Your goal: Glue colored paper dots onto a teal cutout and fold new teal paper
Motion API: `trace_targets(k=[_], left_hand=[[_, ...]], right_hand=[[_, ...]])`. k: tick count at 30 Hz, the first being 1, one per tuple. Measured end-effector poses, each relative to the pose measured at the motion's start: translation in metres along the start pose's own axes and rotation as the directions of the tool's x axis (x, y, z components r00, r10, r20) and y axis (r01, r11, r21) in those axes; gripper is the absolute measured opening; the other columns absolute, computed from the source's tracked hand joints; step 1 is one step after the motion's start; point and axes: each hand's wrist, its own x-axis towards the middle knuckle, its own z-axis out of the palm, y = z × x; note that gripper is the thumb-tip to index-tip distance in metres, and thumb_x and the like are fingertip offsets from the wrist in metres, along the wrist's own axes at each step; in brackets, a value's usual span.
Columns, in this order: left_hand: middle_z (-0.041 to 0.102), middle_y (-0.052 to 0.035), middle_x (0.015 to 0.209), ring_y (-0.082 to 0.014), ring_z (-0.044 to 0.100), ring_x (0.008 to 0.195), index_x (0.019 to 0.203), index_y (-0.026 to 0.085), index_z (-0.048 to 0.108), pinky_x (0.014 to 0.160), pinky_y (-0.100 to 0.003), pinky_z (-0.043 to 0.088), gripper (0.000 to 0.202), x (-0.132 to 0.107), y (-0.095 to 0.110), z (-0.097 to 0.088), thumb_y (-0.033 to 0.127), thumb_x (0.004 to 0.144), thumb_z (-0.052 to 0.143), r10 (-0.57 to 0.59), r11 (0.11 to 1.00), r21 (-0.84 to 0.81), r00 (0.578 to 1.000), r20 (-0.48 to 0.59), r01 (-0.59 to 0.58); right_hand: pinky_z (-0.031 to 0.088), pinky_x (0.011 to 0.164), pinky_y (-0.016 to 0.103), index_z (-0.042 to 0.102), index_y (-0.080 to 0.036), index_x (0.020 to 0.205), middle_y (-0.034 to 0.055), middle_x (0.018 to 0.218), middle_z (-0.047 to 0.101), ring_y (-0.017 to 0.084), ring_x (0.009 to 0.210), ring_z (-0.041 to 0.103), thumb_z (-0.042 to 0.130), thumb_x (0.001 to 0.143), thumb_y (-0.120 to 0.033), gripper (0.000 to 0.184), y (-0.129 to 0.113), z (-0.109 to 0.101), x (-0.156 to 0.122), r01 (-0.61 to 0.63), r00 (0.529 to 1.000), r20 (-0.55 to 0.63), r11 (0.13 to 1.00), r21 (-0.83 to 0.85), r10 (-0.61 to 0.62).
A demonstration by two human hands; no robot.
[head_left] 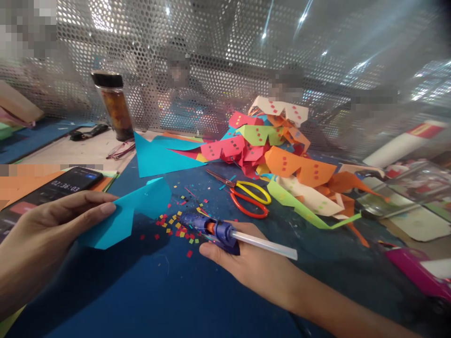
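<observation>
Between the thumb and fingers of my left hand (75, 218) is a blue paper cutout (121, 220), raised over the table at the left. My right hand (252, 256) is wrapped round a dark blue glue gun (220, 232), with a pale glue stick (268, 245) jutting out of its back toward my wrist. The gun's nozzle end points left, toward the paper and above small red and yellow paper squares (172, 225) scattered on the table. Just beyond the gun lie scissors (243, 195) with one red and one yellow handle loop.
Paper masks with small coloured squares (299, 164) are heaped at the back right. A larger blue sheet (155, 157) lies behind the cutout. Further left are a phone (66, 188) and a dark-capped bottle (114, 105). A perforated metal screen (218, 70) stands behind; a magenta object (412, 267) is at right.
</observation>
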Motion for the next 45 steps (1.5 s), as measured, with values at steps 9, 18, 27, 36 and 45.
trace_targets(k=[9, 18, 27, 36, 45], left_hand=[[0.075, 0.0053, 0.072, -0.0122, 0.064, 0.061, 0.094, 0.028, 0.073, 0.049, -0.012, 0.049, 0.047, -0.002, 0.002, 0.0, 0.055, 0.056, 0.085, -0.09, 0.991, -0.091, 0.993, 0.081, 0.097], [0.073, 0.0047, 0.068, -0.0132, 0.062, 0.052, 0.089, 0.027, 0.074, 0.042, -0.017, 0.048, 0.045, -0.005, 0.004, 0.003, 0.056, 0.056, 0.083, -0.036, 0.995, -0.092, 0.997, 0.063, 0.042], [0.072, 0.0059, 0.068, -0.0107, 0.062, 0.053, 0.093, 0.03, 0.074, 0.043, -0.013, 0.048, 0.043, -0.003, 0.001, 0.001, 0.055, 0.059, 0.083, -0.065, 0.993, -0.093, 0.994, 0.086, 0.073], [0.074, 0.0047, 0.069, -0.012, 0.063, 0.055, 0.103, 0.029, 0.074, 0.044, -0.013, 0.048, 0.057, 0.001, -0.007, -0.002, 0.057, 0.054, 0.086, -0.069, 0.989, -0.121, 0.988, 0.14, 0.087], [0.077, 0.0009, 0.076, -0.016, 0.066, 0.061, 0.11, 0.031, 0.07, 0.05, -0.02, 0.052, 0.055, 0.007, -0.019, -0.007, 0.057, 0.063, 0.084, -0.062, 0.975, -0.191, 0.96, 0.271, 0.117]], right_hand=[[0.043, 0.052, 0.026, 0.075, -0.025, 0.077, -0.001, 0.064, 0.069, 0.016, 0.057, 0.062, 0.066, 0.087, -0.039, 0.019, -0.003, 0.004, 0.0, 0.014, 0.999, -0.05, 0.998, -0.055, -0.016], [0.048, 0.059, 0.028, 0.077, -0.026, 0.081, 0.0009, 0.076, 0.075, 0.019, 0.068, 0.069, 0.066, 0.088, -0.04, 0.019, 0.001, 0.007, 0.001, 0.015, 0.999, -0.049, 0.996, -0.083, -0.019], [0.048, 0.062, 0.028, 0.078, -0.027, 0.085, -0.0001, 0.079, 0.076, 0.019, 0.073, 0.07, 0.065, 0.089, -0.037, 0.017, -0.003, 0.006, 0.002, -0.025, 1.0, 0.001, 0.999, -0.037, 0.025], [0.048, 0.064, 0.031, 0.07, -0.022, 0.079, 0.0012, 0.073, 0.071, 0.019, 0.067, 0.064, 0.061, 0.089, -0.046, 0.027, 0.002, 0.003, -0.002, -0.064, 0.997, -0.04, 0.997, -0.044, 0.062], [0.055, 0.082, 0.05, 0.069, -0.024, 0.099, 0.0119, 0.1, 0.069, 0.032, 0.092, 0.068, 0.059, 0.079, -0.069, 0.051, 0.014, 0.011, -0.023, -0.211, 0.941, -0.273, 0.977, -0.015, 0.199]])
